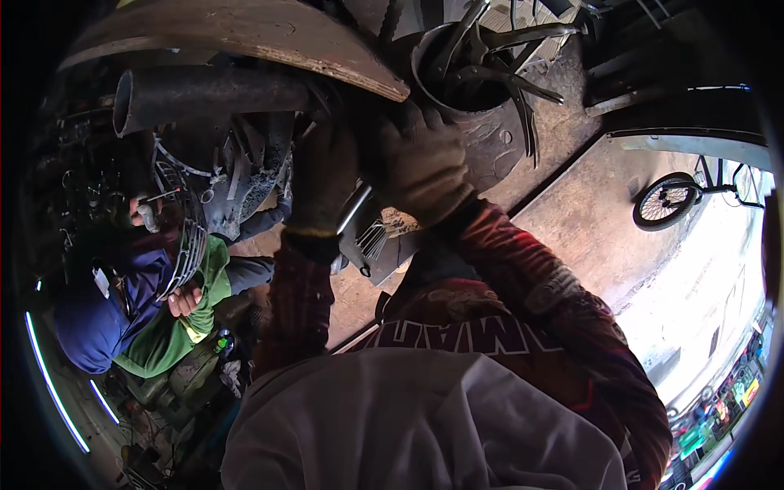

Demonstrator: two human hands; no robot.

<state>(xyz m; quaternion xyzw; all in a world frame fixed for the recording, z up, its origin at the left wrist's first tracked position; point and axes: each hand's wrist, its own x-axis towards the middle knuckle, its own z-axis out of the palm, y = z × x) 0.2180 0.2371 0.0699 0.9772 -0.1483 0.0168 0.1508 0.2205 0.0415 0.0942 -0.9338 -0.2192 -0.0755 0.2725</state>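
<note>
Both my hands wear grey-brown work gloves and are raised side by side below the edge of a worn wooden board. My left hand is in deep shade and its fingers are hidden. Next to its cuff a shiny metal rod slants down; I cannot tell whether the hand holds it. My right hand has its fingers curled around something dark that I cannot make out. Just to its right stands a dark metal pot full of locking pliers. A thick steel pipe lies left of my hands.
A person in a green top and blue head covering sits at the left, next to a wire guard. Thin rods lie below my hands. A bicycle wheel stands on the floor at the right.
</note>
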